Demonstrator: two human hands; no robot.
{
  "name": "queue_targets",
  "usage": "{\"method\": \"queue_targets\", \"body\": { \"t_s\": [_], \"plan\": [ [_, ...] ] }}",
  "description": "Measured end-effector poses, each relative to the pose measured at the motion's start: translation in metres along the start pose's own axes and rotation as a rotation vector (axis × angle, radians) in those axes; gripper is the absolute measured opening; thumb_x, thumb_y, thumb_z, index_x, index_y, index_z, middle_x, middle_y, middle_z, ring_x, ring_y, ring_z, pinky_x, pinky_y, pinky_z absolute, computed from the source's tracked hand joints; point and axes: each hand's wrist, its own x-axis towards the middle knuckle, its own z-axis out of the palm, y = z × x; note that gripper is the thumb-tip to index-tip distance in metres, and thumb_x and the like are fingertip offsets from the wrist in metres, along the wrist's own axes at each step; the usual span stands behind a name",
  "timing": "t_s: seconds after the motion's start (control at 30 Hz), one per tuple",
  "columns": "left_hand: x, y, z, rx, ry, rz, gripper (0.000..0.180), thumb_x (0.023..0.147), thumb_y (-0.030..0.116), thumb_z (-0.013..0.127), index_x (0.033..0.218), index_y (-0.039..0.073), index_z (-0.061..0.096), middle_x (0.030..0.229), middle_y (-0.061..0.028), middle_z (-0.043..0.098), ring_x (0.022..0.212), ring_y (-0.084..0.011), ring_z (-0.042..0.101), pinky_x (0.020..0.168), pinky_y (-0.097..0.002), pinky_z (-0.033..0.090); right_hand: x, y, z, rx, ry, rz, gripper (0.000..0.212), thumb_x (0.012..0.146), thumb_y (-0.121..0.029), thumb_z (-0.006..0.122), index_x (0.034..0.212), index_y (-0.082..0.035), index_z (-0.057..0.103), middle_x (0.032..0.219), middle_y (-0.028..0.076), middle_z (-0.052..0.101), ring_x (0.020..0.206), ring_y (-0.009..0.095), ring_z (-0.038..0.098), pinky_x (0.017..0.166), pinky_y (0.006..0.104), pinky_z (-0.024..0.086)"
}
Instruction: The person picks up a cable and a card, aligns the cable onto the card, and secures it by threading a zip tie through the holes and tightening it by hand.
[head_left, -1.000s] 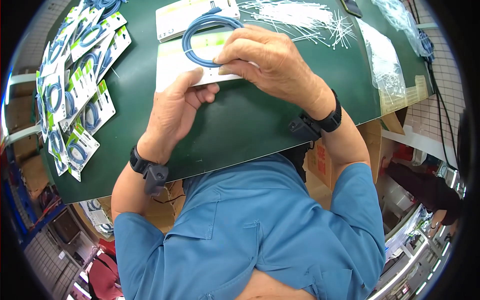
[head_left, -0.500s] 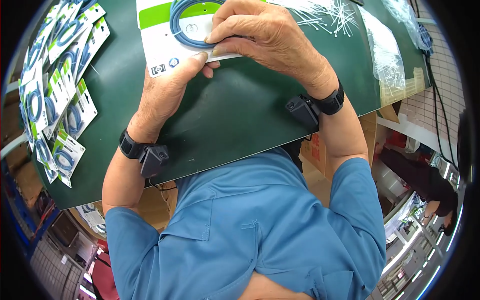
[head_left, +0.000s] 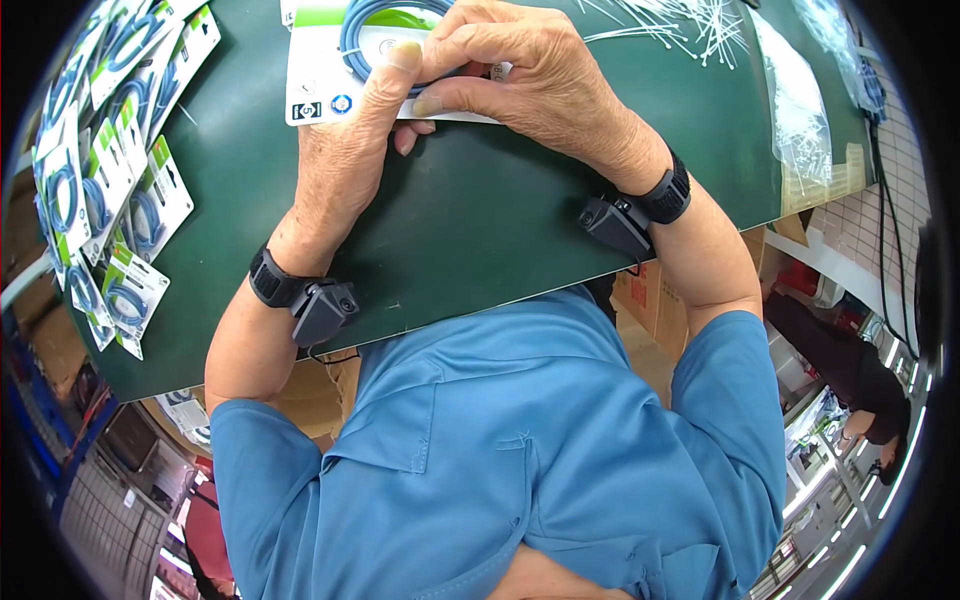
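A white and green backing card lies on the dark green table at the top of the head view, with a coiled blue cable on it. My left hand presses its thumb onto the card beside the coil. My right hand covers the card's right part, fingers curled down on it and touching the left thumb. Both wrists wear black bands with small black devices. What lies under the right hand's fingers is hidden.
Several finished cards with blue cable coils lie fanned along the table's left edge. A heap of white cable ties and clear plastic bags lie at the top right. Cardboard boxes stand below the table edge.
The card and both hands sit higher and closer to the frame's top than one second ago. My left thumb has moved up onto the card beside the coil.
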Motion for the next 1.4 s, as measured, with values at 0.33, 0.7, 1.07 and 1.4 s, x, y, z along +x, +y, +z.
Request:
{"method": "queue_targets", "body": {
  "t_s": [0.33,0.7,1.07,1.4],
  "plan": [
    [0.001,0.001,0.004,0.029,0.147,0.022,0.023,0.099,0.017,0.067,0.113,0.000,0.060,0.084,-0.0054,0.066,0.055,-0.0080,0.057,0.042,-0.0205,0.042,-0.001,0.003,0.004,0.176,0.012,0.128,0.025,0.083,-0.004,0.084,0.105,-0.002,0.075,0.092,0.010,0.069,0.075,0.019,0.066,0.066,0.0300,0.053],
    [0.003,0.002,-0.006,-0.013,0.115,-0.118,0.027,0.101,0.025,0.067,0.115,0.003,0.061,0.086,-0.0020,0.065,0.054,-0.0039,0.053,0.042,-0.0183,0.037,-0.003,0.003,0.000,0.362,-0.049,0.303,0.027,0.084,-0.002,0.082,0.110,-0.002,0.075,0.094,0.009,0.069,0.073,0.015,0.063,0.065,0.0262,0.051],
    [0.003,0.002,-0.008,0.048,0.089,-0.135,0.030,0.101,0.032,0.067,0.112,0.004,0.062,0.078,-0.0017,0.064,0.050,-0.0039,0.052,0.040,-0.0170,0.035,-0.005,0.005,0.002,0.151,-0.046,0.080,0.026,0.082,-0.003,0.081,0.108,-0.001,0.075,0.088,0.008,0.068,0.069,0.014,0.057,0.062,0.0272,0.046],
    [0.004,0.002,-0.009,0.080,0.104,-0.182,0.024,0.102,0.025,0.066,0.109,0.003,0.063,0.078,-0.0018,0.064,0.050,-0.0041,0.052,0.039,-0.0175,0.034,-0.007,0.004,0.003,0.315,-0.061,0.233,0.028,0.082,-0.003,0.081,0.109,-0.001,0.074,0.091,0.008,0.068,0.069,0.013,0.057,0.063,0.0262,0.046]
  ]
}}
